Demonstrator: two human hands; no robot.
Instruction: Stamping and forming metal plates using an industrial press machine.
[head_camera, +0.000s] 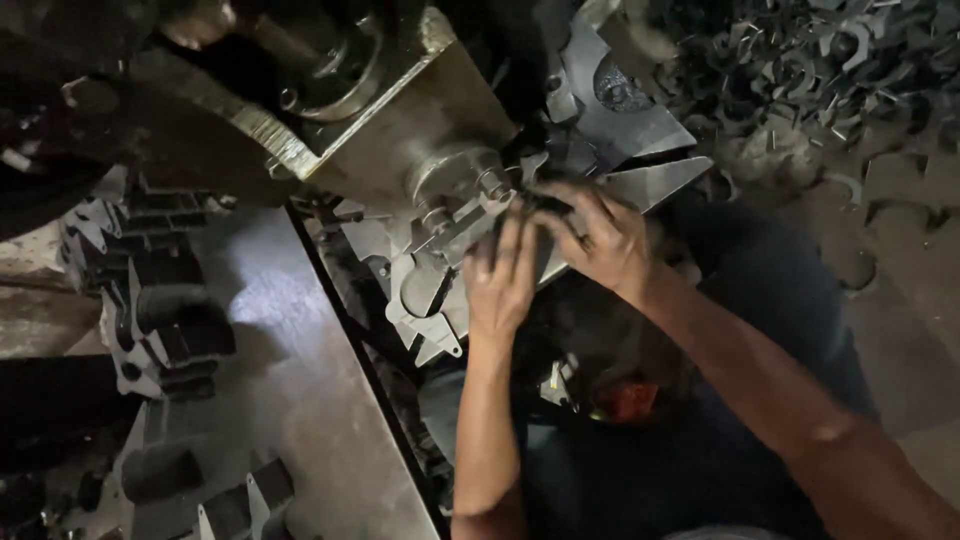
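Because our left hand lies flat, fingers spread and gripping nothing, on the plate under the press at centre, while our right hand curls loosely beside it, we judge that sharp edges or the tool could catch our fingers.

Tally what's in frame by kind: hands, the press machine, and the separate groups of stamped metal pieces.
Hands: 2, left hand and right hand, both on a flat metal blank at the press machine
Press machine: 1
Stacks of stamped pieces: 1
Scrap heaps: 1
Total: 5
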